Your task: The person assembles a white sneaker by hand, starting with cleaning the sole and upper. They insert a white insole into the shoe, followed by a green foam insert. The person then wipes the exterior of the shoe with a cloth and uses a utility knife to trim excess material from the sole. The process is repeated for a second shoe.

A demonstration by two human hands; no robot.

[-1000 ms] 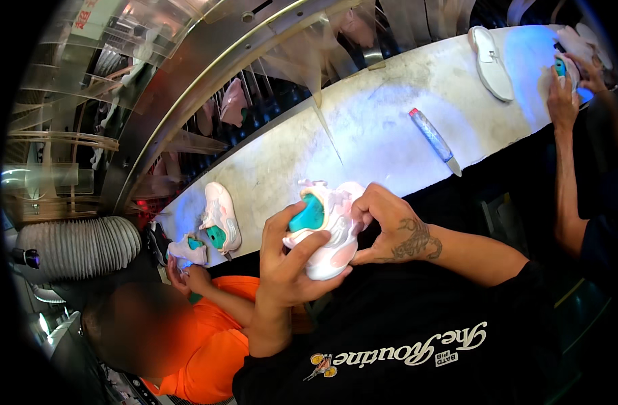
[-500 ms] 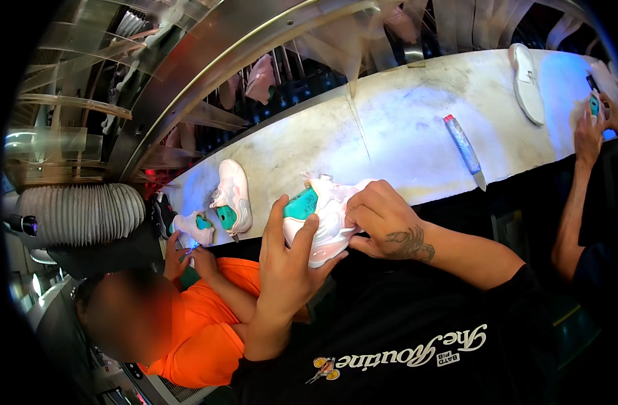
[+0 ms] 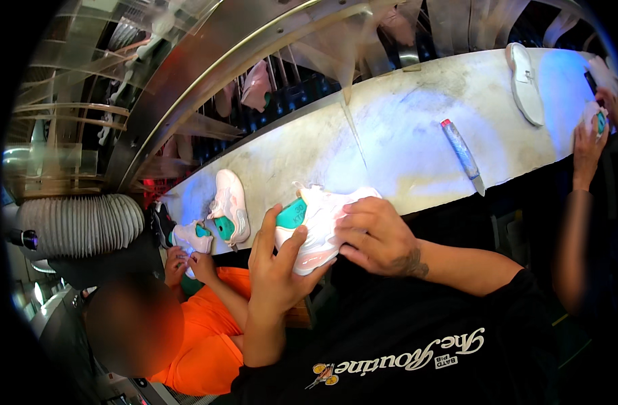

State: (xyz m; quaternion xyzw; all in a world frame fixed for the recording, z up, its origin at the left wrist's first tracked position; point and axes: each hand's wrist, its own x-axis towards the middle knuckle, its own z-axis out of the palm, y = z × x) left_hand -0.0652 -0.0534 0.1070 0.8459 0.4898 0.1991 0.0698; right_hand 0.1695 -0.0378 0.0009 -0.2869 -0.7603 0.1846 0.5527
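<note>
A pale pink-and-white sneaker [image 3: 320, 219] with a green shoe last inside it is held up in front of me, over the near edge of the bench. My left hand [image 3: 278, 260] is closed around its heel end, thumb and fingers on either side of the green last. At the toe end, my right hand [image 3: 376, 237] grips the shoe with its fingers bent over the upper and the thumb below. Whether the right fingers pinch anything smaller is hidden.
On the pale bench [image 3: 403, 115] lie a knife [image 3: 463, 156] with a wrapped handle, a white shoe sole [image 3: 524, 84] and another pink sneaker [image 3: 229, 206]. A co-worker in orange [image 3: 201, 331] works at the left; another person's hand [image 3: 587, 152] holds a shoe at the far right.
The sneaker has shifted slightly left and tilted in my hands. My right hand has moved toward the toe with its fingers more spread over the upper.
</note>
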